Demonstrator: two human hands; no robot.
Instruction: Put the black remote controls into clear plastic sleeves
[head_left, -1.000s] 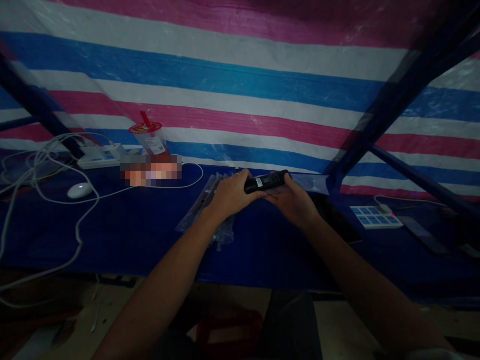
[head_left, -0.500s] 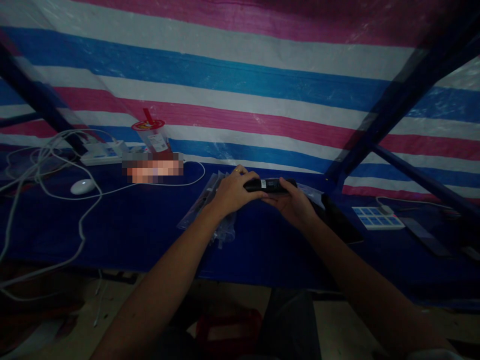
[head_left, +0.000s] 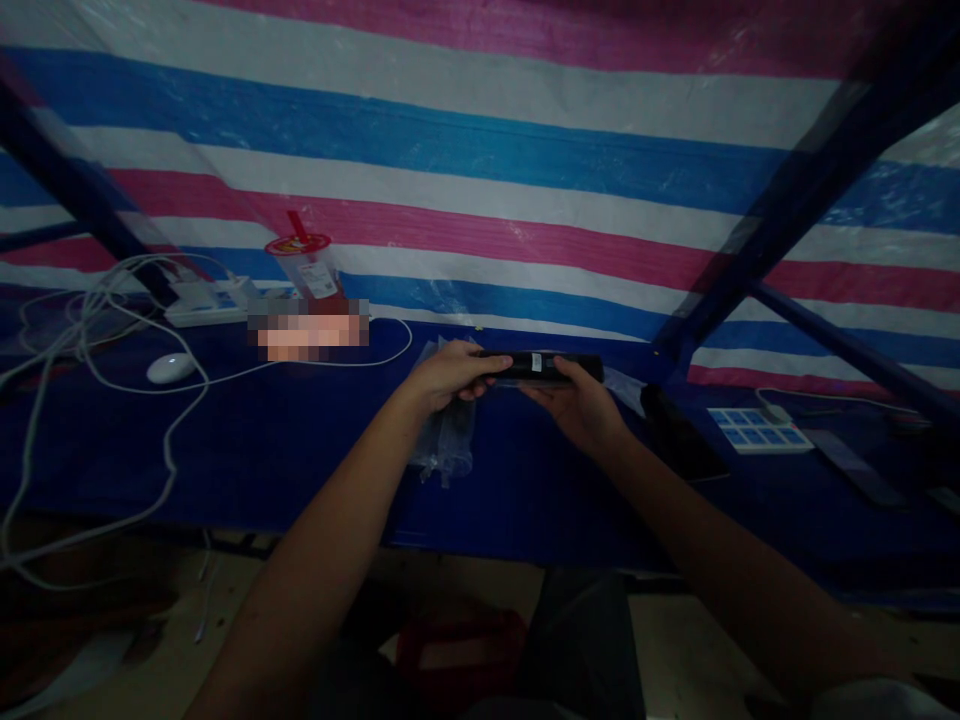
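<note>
Between both hands lies a long black cylinder with a small white label; its exact kind is unclear. My left hand grips its left end, thumb along the top and fingers curled beneath. Around the right part, my right hand is closed with its thumb on top and fingers under it. Clear plastic bags lie on the blue table, partly hidden by my left hand and forearm. Just right of my right hand is a piece of clear plastic beside a dark flat object.
A lidded cup with a red straw stands at the back left, near a power strip, tangled white cables and a white mouse-like object. On the right are a white-and-blue panel and a flat phone-like slab. A striped sheet hangs behind.
My left hand has shifted left along the black cylinder, its thumb now lying on top and more of the cylinder exposed. My right hand stays in nearly the same place.
</note>
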